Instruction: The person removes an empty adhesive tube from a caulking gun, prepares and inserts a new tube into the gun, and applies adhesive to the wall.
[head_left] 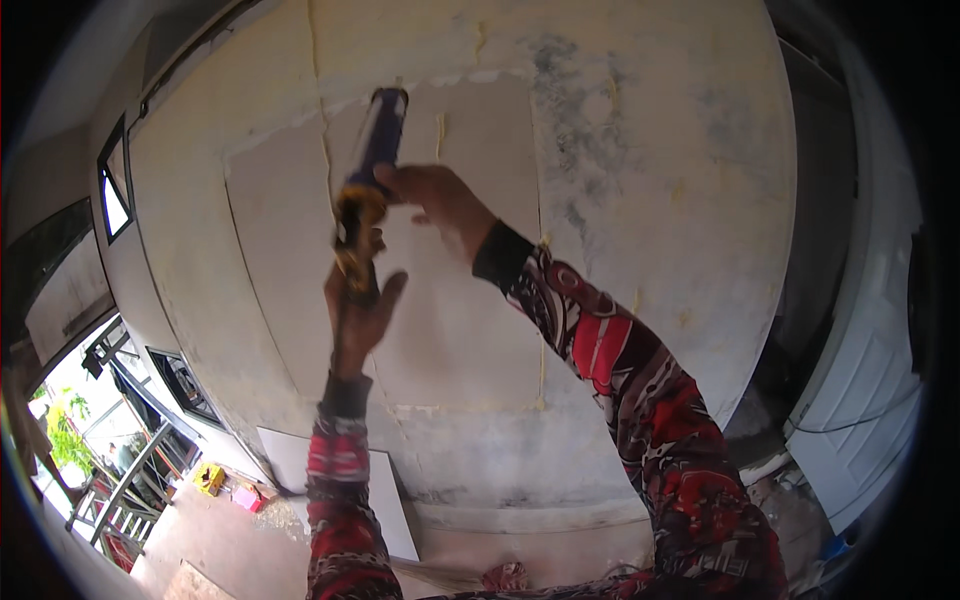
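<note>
Both my hands are raised against a patched, off-white wall (640, 200). My left hand (357, 312) grips the yellow handle of a caulking gun (360, 215) from below. My right hand (435, 200) holds the gun's blue cartridge tube (380, 135) near its lower end, fingers wrapped around it. The tube points up along a thin vertical seam (325, 150) between two wall panels. Both forearms wear red, black and white patterned sleeves.
A white board (385, 500) leans against the wall's foot at lower middle. Small yellow and pink items (225, 485) lie on the ground to the left, near a metal frame (120, 490). A white door (860, 400) stands at right. Windows (112, 185) sit at upper left.
</note>
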